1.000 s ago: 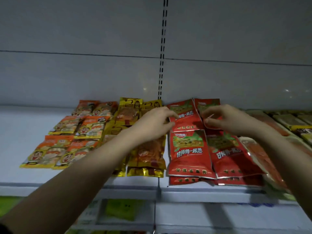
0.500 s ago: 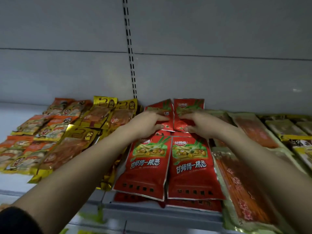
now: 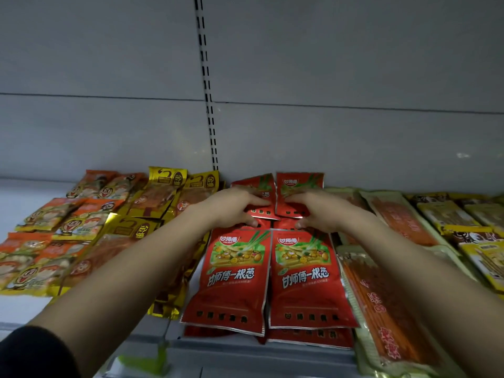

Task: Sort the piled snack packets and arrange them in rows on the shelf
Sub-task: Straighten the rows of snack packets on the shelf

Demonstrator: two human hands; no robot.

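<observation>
Up on the white shelf [image 3: 24, 309], the snack packets lie in rows. Nearest, just below both hands, two big red packets [image 3: 231, 279] lie side by side, edges touching. Left of the left hand [image 3: 231, 211] sit gold packets [image 3: 163, 197] and orange ones [image 3: 62, 214]. Beyond the hands, the left hand pinches the rear left red packet [image 3: 260, 186] and the right hand [image 3: 320, 212] pinches the rear right red packet [image 3: 298, 186], fingers curled on their lower edges.
</observation>
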